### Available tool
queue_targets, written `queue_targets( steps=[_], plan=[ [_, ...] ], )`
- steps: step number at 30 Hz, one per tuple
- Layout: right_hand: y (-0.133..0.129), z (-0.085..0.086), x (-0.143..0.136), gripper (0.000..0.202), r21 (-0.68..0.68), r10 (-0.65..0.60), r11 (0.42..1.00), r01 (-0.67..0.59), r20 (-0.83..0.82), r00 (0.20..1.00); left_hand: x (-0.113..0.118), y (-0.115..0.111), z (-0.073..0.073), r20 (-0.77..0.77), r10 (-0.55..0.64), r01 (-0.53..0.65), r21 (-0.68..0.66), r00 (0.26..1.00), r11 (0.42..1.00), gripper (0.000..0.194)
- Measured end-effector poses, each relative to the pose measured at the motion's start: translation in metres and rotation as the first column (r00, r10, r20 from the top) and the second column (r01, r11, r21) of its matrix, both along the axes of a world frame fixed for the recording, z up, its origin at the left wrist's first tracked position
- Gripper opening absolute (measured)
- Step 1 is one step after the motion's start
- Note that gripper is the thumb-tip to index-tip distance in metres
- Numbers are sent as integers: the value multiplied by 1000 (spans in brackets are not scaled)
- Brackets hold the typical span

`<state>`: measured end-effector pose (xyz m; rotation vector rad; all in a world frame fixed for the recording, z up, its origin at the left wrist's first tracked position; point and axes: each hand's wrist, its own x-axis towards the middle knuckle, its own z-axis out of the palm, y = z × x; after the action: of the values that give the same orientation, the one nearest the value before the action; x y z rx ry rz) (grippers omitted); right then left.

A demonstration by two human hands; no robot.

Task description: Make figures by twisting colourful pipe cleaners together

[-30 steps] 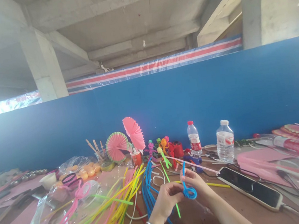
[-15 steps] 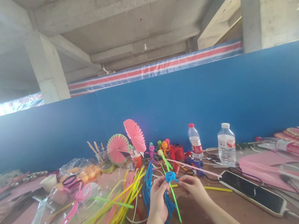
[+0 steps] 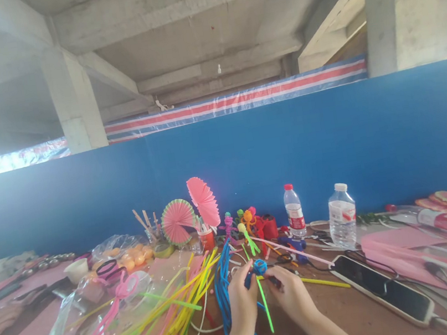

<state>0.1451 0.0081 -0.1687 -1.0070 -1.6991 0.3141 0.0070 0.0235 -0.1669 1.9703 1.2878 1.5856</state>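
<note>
Just right of centre, near the front of the table, a small blue coiled shape [image 3: 259,266] sits on a green stem [image 3: 266,306]. My left hand [image 3: 243,293] is closed at its left side, fingers pinching blue material at the coil. On the right, my right hand [image 3: 288,291] is also closed, with a small dark piece between thumb and fingers. Blue pipe cleaners [image 3: 223,285] lie beside and behind my left hand. A figure with a yellow-green head [image 3: 242,228] stands just beyond the coil.
Yellow, green and pink pipe cleaners [image 3: 174,320] spread to the left. A phone [image 3: 382,286] with cables lies right. Two bottles [image 3: 295,214], [image 3: 343,219] stand behind, near pink paper fans [image 3: 178,222]. A blue partition [image 3: 287,146] runs across the back.
Both hands have shifted slightly, and their fingers have curled more around the work. The blue coil sits a little further right and appears more turned.
</note>
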Motion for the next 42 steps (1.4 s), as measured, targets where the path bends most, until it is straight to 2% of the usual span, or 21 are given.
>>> queue_targets(
  steps=[5, 11, 13, 15, 17, 20, 23, 27, 30, 33, 37, 39, 42],
  plan=[
    [7, -5, 7, 13, -28, 55, 998, -58, -113, 992, 1, 0, 4, -63, -46, 50, 62, 997, 997, 32],
    [12, 0, 15, 14, -11, 70, 997, -72, -146, 987, 7, -8, 11, -160, -144, 157, 74, 977, 985, 36],
    [16, 1, 17, 16, -41, 58, 997, -67, -208, 976, 8, -10, 12, -180, -175, 191, 73, 968, 979, 36],
    [20, -2, 18, 24, -113, 92, 985, -131, -305, 948, 8, -12, 13, -183, -185, 202, 78, 966, 976, 35],
    [24, -5, 19, 33, -214, 147, 944, -253, -412, 899, 8, -13, 14, -180, -185, 203, 86, 966, 975, 35],
    [24, -7, 17, 37, -370, 177, 824, -428, -550, 816, 6, -13, 13, -173, -169, 188, 104, 970, 977, 35],
    [19, -5, 14, 33, -410, 172, 731, -546, -663, 728, 6, -13, 13, -181, -157, 180, 117, 971, 977, 37],
    [11, 0, 11, 28, -345, 153, 709, -616, -777, 611, 7, -13, 12, -194, -157, 185, 132, 968, 974, 36],
    [11, 0, 11, 26, -326, 140, 702, -633, -808, 572, 8, -13, 11, -188, -166, 193, 133, 968, 972, 33],
    [15, -4, 13, 26, -327, 149, 721, -611, -788, 597, 8, -12, 10, -141, -152, 167, 103, 978, 980, 29],
    [23, -8, 18, 26, -320, 204, 799, -510, -652, 730, 6, -9, 10, 1, -127, 127, -66, 992, 990, 21],
    [23, -7, 20, 27, -310, 229, 814, -491, -605, 762, 5, -9, 12, 66, -172, 181, -175, 983, 968, 18],
    [20, -4, 20, 32, -292, 294, 792, -537, -589, 753, 5, -13, 18, 168, -314, 353, -324, 934, 878, 29]
  ],
)
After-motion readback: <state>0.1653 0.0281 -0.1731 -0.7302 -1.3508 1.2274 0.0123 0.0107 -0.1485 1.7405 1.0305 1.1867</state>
